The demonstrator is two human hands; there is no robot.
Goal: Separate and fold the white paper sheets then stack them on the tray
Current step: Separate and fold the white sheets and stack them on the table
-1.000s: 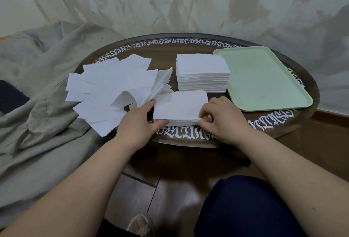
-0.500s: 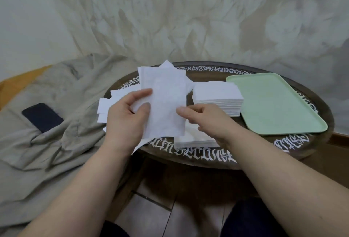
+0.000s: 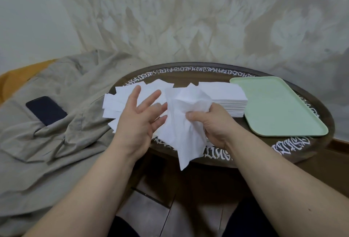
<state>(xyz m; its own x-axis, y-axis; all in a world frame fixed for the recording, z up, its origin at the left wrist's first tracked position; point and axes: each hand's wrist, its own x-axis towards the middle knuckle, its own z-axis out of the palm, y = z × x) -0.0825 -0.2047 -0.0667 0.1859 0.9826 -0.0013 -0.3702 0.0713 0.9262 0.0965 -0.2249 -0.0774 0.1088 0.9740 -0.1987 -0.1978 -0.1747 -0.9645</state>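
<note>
My right hand [image 3: 211,125] grips a crumpled white paper sheet [image 3: 185,123] held up over the table's near edge, thumb on top. My left hand [image 3: 139,117] is beside the sheet with its fingers spread and straight, fingertips near the paper's left edge. Behind my left hand lies a loose spread of white sheets [image 3: 122,100]. A neat, thick stack of white sheets [image 3: 226,95] stands behind my right hand. The pale green tray [image 3: 279,108] sits at the right of the table with nothing on it.
The round dark table [image 3: 207,70] has white lettering around its rim. A beige cloth [image 3: 56,123] lies to the left with a dark phone [image 3: 46,110] on it. Draped fabric hangs behind. Tiled floor and my dark-clad knees are below.
The sheet was lifted off the low pile at the table's front. My left hand let go and spread open; my right hand now bunches the sheet, which has gone from flat to crumpled.
</note>
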